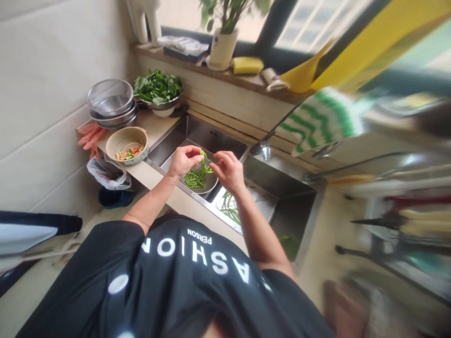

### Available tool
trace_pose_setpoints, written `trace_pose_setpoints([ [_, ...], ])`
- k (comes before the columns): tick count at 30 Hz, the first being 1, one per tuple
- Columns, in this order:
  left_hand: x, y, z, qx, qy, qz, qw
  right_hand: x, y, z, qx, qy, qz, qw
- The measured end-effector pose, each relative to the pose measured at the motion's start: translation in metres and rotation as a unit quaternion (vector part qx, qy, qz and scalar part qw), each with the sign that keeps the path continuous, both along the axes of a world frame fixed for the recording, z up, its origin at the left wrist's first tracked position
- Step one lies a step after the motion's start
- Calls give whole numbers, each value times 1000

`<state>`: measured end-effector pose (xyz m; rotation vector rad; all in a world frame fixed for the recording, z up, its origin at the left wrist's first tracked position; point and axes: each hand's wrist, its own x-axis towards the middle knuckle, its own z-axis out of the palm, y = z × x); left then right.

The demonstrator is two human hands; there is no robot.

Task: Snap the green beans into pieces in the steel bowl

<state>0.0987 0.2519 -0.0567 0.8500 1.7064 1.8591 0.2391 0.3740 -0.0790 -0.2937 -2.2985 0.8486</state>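
My left hand [185,160] is closed in a pinch on the upper end of a bright green bean [205,164]. At the bean's lower end, the curled thumb and fingers of my right hand [229,171] meet it. Both hands are above a round metal bowl [213,184] in the left sink basin. Inside that bowl lies a heap of short green bean pieces [195,179]. Longer green beans [229,210] lie in the right basin, partly hidden behind my right forearm.
A beige strainer bowl [141,137] with red and green scraps stands left of the sink. Behind it are stacked metal bowls [111,101] and a bowl of leafy greens [158,88]. The faucet [262,149] rises between the basins. Pink gloves [91,137] lie at the counter's left edge.
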Motion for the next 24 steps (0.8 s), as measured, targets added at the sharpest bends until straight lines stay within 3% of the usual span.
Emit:
trace_pose_setpoints([
  [5, 0, -3, 5, -37, 63, -33, 997, -10, 4, 14, 14, -36, 53, 998],
  [8, 3, -2, 3, -52, 113, -23, 992, -14, 4, 14, 43, -60, 47, 996],
  [13, 8, 0, 1, -112, 206, -19, 972, -14, 1, 12, 148, -133, 34, 979],
  [17, 7, 2, -3, -170, 207, -40, 963, -8, 18, 10, 192, -162, -69, 966],
  [20, -2, 2, -12, -159, 144, -43, 976, 11, 53, 1, 144, -140, -199, 959],
  [24, -18, 5, -27, -115, 42, 19, 992, 56, 94, -24, 82, -220, -272, 933],
])
